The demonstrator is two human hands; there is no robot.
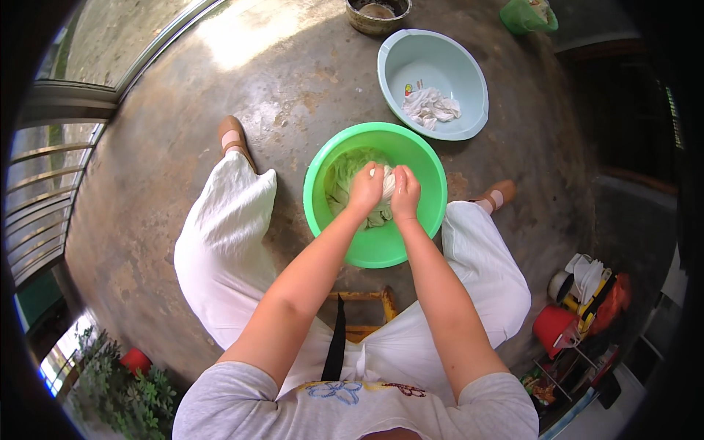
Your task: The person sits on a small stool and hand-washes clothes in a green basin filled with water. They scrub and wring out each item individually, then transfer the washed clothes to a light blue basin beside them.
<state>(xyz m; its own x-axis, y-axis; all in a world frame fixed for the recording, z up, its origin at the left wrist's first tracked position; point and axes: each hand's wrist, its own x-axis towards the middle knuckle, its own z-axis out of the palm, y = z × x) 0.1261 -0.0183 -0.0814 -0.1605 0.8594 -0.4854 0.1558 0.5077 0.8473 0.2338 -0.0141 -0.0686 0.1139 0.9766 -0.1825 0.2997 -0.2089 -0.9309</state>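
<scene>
Between my knees stands a bright green basin (pixel 317 235), with pale wet cloth (pixel 378 217) and water in it. Above the basin, my left hand (pixel 366 188) is closed on a bunched white cloth (pixel 386 182). My right hand (pixel 405 193) grips the same cloth from the other side, its fingers wrapped round it. The two hands are close together, with the cloth bunched between them. How far the held cloth hangs down behind my hands is partly hidden.
A light blue basin (pixel 433 62) holding a crumpled white cloth (pixel 431 108) stands beyond the green one. Behind it is a metal pot (pixel 377 16). A green bag (pixel 527 17) lies far right. Near right, a rack holds a red bucket (pixel 551 328). A leafy plant (pixel 121 389) is near left.
</scene>
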